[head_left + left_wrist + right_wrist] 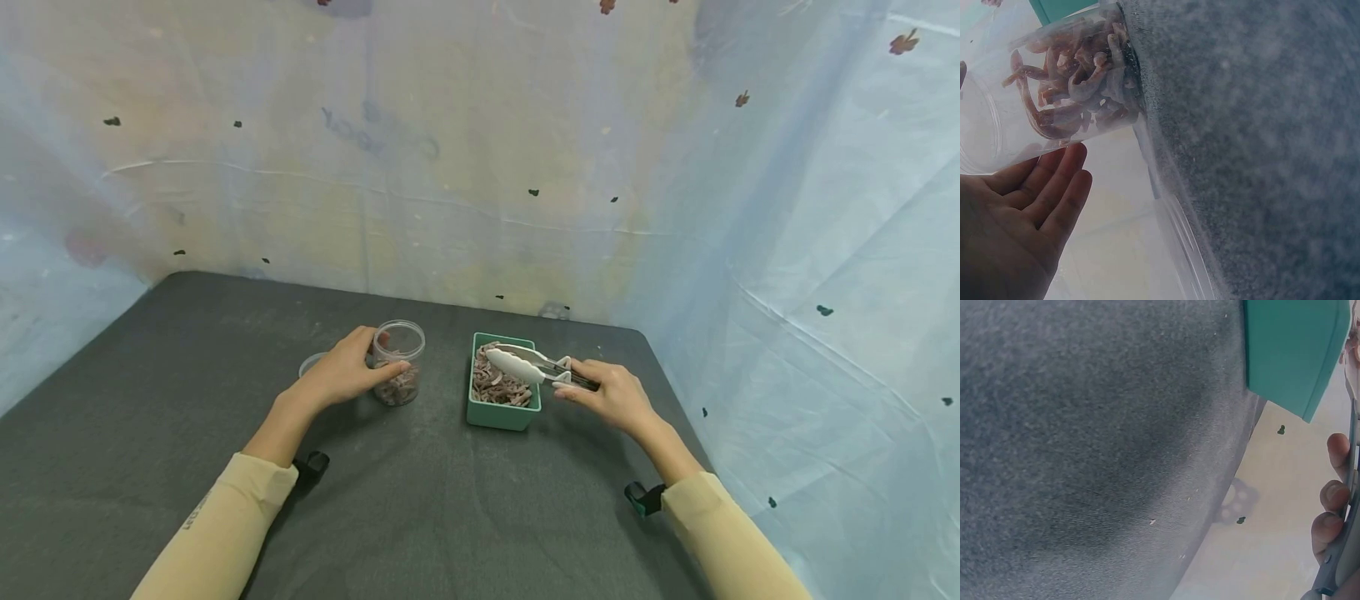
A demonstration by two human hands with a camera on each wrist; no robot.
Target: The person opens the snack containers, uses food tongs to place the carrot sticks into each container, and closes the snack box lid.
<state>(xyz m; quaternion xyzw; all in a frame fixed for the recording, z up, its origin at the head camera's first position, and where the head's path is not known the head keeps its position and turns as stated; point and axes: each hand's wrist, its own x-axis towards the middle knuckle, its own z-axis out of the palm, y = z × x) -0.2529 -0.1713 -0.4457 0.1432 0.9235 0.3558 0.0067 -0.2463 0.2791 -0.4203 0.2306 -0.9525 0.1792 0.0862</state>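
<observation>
A clear plastic jar (399, 385), part filled with brownish strips (1079, 81), stands upright on the dark table. My left hand (337, 372) holds it from the left, thumb in front and fingers behind. To its right is a green rectangular box (501, 417) full of similar brown strips (498, 387). My right hand (615, 396) grips metal tongs (517, 365) with white tips by their handles. Those tips lie over the strips in the box; whether they pinch any cannot be told. The right wrist view shows several curled fingers (1329, 528) on the handle.
A clear round lid-like piece (312, 362) lies left of the jar, partly behind my left hand. The dark cloth-covered table (450, 500) ends at a pale plastic sheet (450, 208) behind, with another sheet (840, 333) at the right. Small crumbs (1152, 522) dot the cloth.
</observation>
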